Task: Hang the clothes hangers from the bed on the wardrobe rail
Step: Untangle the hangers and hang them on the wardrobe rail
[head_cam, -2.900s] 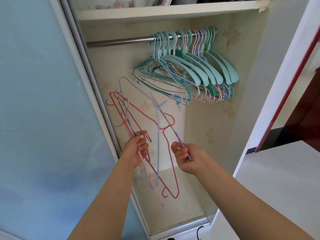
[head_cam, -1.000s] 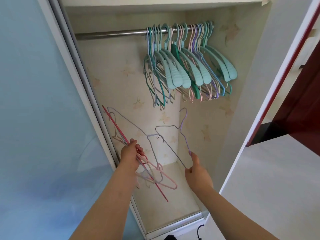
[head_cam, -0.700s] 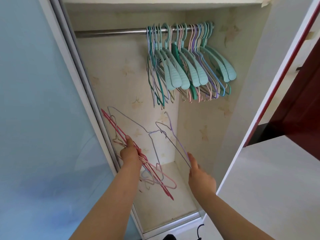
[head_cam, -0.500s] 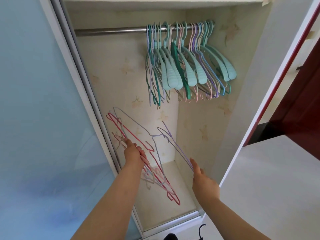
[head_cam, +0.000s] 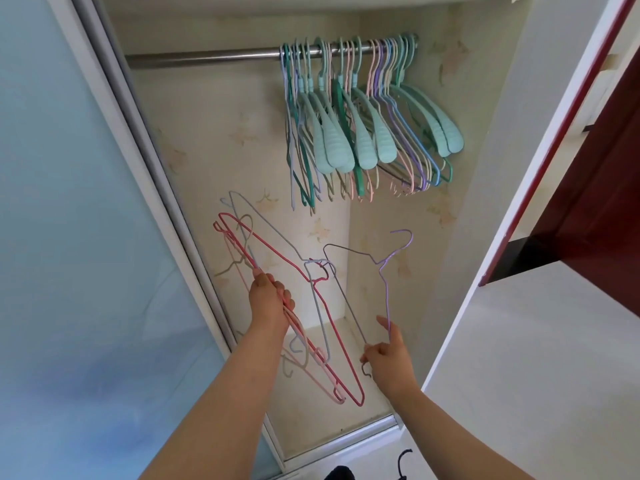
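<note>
right grip: right hand (head_cam: 389,362) pinched on the lower end of a lilac wire hanger (head_cam: 384,271), index finger stretched up along its wire.
lilac hanger: stands up from the hand, hook uppermost and turned right, well below the rail.
left grip: left hand (head_cam: 270,299) closed round a bundle of wire hangers (head_cam: 304,306), red, pink and pale blue-grey.
bundle: slants from upper left by the door frame to lower right above the wardrobe floor (head_cam: 311,410); its blue-grey hook lies just beside the lilac hanger's left corner, whether touching i cannot tell.
rail: wardrobe rail (head_cam: 201,58) runs across the top; hung hangers (head_cam: 360,133), mostly teal, crowd its right half.
open room: bare rail on the left half.
edges: sliding door (head_cam: 69,237) close on the left, wardrobe side wall (head_cam: 485,168) on the right.
</note>
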